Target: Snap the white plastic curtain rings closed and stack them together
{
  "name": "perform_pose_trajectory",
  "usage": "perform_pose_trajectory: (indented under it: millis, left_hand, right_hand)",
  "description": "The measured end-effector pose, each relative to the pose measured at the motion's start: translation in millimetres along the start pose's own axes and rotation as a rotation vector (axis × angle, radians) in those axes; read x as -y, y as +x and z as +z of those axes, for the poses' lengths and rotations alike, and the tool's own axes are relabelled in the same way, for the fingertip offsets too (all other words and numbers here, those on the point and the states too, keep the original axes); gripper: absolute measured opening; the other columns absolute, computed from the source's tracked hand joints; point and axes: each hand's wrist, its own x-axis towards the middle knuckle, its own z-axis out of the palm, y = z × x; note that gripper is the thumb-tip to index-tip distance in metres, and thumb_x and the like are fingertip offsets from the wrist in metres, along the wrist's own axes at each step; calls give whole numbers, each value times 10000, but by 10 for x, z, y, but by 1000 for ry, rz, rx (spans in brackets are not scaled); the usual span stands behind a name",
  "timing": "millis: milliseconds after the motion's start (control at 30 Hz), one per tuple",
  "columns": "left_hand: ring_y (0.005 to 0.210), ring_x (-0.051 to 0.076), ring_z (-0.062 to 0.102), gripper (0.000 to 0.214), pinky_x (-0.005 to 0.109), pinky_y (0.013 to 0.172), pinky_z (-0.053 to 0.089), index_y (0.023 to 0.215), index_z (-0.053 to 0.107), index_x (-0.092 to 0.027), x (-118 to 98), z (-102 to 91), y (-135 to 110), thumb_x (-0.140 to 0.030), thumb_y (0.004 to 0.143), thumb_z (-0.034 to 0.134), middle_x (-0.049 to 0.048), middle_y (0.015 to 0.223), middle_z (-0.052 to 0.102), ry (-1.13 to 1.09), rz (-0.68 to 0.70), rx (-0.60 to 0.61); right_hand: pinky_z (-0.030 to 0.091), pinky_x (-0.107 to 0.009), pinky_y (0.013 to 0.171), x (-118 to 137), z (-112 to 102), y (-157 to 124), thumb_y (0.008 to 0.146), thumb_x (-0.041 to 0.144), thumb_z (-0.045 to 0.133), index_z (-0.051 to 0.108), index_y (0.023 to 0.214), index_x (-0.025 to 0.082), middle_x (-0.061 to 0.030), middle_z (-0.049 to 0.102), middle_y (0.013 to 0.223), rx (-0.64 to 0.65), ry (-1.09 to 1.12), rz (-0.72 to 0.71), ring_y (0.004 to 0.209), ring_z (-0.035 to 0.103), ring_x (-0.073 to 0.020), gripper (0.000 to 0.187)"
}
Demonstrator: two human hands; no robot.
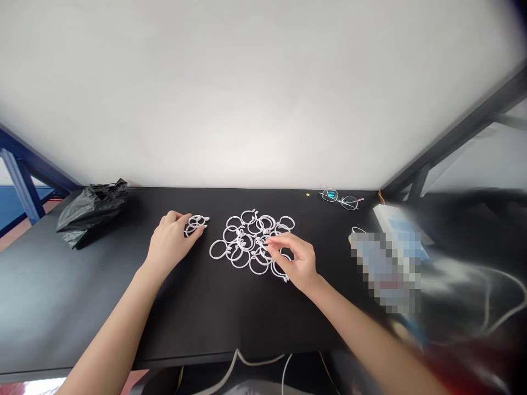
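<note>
A loose pile of several white plastic curtain rings (pixel 240 259), each with a small clasp, lies in the middle of the black table. My right hand (pixel 297 260) reaches into the pile's right side, thumb and forefinger closed on one ring at its clasp. Left of the pile, my left hand (pixel 173 240) rests low over the table. Between its thumb and fingers sits a small bunch of white rings (pixel 196 223), overlapping one another; how many is hard to tell.
A crumpled black plastic bag (pixel 94 211) lies at the back left. Eyeglasses (pixel 349 203) rest near the wall at the back right. On the right are a white box (pixel 389 216), a pixelated item (pixel 387 274) and blurred white cables (pixel 504 318). The table's front edge (pixel 197 359) has cables below it.
</note>
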Motion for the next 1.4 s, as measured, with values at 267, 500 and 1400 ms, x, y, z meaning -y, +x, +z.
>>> perform_pose_trajectory:
  millis: [267, 500, 1400]
  left_hand:
    - [826, 203, 605, 510, 318, 742, 515, 1142, 669, -217, -164, -124, -56, -603, 810, 655, 34, 890, 586, -419, 364, 150]
    - [905, 219, 617, 616, 325, 786, 542, 1176, 654, -262, -20, -162, -48, -620, 686, 761, 45, 1070, 611, -422, 365, 382]
    - [791, 164, 600, 313, 305, 732, 536, 1086, 616, -195, -673, -136, -306, -312, 810, 707, 31, 913, 651, -780, 491, 186]
  right_hand:
    - [631, -279, 593, 4, -6, 7, 855, 128, 676, 737, 950, 196, -54, 743, 811, -11, -8, 7, 669, 703, -155, 131]
    - [628, -281, 586, 2, -8, 0, 864, 146, 666, 729, 944, 203, -43, 743, 790, 1, -28, 5, 669, 704, -156, 117]
    - [612, -260, 561, -23, 43, -63, 859, 209, 709, 734, 1049, 219, -66, 751, 908, 182, -22, -53, 707, 702, -159, 192]
